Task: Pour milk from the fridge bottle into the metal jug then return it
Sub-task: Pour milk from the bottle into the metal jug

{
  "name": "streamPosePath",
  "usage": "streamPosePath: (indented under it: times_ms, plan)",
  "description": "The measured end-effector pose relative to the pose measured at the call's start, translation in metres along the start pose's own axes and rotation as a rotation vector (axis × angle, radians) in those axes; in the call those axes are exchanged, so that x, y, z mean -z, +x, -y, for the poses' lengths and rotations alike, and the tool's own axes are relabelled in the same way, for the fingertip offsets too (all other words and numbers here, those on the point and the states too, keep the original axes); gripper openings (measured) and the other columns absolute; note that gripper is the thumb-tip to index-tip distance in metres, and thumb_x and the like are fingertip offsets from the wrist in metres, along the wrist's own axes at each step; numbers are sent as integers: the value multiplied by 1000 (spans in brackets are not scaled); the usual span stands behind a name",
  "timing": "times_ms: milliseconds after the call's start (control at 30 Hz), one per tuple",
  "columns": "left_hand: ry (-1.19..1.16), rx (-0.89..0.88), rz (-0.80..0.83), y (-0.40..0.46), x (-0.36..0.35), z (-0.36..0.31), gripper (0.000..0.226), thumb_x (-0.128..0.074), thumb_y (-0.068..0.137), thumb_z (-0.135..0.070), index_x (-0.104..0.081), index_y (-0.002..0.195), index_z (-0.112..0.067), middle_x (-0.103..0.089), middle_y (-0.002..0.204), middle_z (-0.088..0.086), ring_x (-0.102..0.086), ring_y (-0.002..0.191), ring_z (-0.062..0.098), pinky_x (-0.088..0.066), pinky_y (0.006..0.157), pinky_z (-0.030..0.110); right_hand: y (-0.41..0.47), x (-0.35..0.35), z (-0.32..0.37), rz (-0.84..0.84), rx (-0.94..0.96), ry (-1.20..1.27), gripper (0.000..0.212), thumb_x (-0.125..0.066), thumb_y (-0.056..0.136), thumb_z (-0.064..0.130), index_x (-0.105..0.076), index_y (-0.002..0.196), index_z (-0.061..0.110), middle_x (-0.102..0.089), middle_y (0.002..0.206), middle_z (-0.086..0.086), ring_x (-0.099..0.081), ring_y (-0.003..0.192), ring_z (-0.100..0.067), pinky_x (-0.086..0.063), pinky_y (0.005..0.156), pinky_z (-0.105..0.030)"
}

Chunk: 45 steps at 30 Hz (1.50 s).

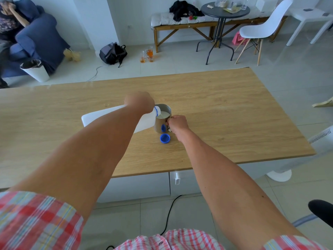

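A white plastic milk bottle (100, 117) lies tipped almost flat over the wooden table (225, 109), its blue-ringed neck over the rim of the metal jug (163, 121). My left hand (139, 101) grips the bottle near the neck. A thin stream of milk runs into the jug, which holds white milk. My right hand (177, 123) is closed on the jug's handle at its right side. The blue bottle cap (165, 138) rests on the table just in front of the jug.
A person sits in a blue armchair (37, 38) at the far left beside a white bin (36, 70). Beyond the table are a backpack (113, 53), glasses on the floor (147, 55), a bench, a round black table (225, 9) and a white chair (264, 27).
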<state>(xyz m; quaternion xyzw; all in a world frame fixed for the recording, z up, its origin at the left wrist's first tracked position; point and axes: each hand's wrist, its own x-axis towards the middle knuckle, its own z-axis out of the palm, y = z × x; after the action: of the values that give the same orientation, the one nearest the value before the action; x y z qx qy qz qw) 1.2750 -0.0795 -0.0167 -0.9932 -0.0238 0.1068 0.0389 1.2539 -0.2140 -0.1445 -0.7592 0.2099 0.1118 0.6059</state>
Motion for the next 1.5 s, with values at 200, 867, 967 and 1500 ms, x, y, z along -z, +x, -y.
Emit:
streamPosePath:
  times_ms: [200, 867, 967, 1500]
  plan:
    - [1, 6, -11, 1, -1, 0, 16, -43, 96, -16, -58, 99, -12, -50, 77, 7, -58, 86, 30, -51, 89, 42, 0, 0, 0, 0, -5, -3, 23, -46, 92, 1, -64, 90, 15, -55, 83, -9, -45, 74, -21, -34, 56, -31]
    - [9, 0, -11, 4, -3, 0, 16, -43, 96, -16, -58, 98, -12, -52, 76, 6, -58, 83, 29, -45, 76, 39, -1, 1, 0, -2, 1, -20, 24, -45, 91, 1, -68, 91, 9, -59, 84, -10, -47, 71, -19, -36, 55, -29]
    - [-14, 7, -16, 3, -4, 1, 16, -42, 96, -17, -58, 95, -12, -53, 77, 6, -58, 81, 28, -44, 75, 38, -2, 1, 0, -12, -4, -16, 27, -45, 91, 0, -72, 94, 1, -59, 84, -10, -47, 72, -20, -36, 55, -29]
    - [-572, 209, -91, -18, -41, 42, 33, -35, 97, -26, -52, 72, -12, -54, 72, 6, -47, 60, 22, -29, 54, 32, -4, 1, 2, -25, 20, -60, 19, -48, 93, 4, -64, 88, 12, -60, 82, -10, -50, 76, -22, -40, 65, -33]
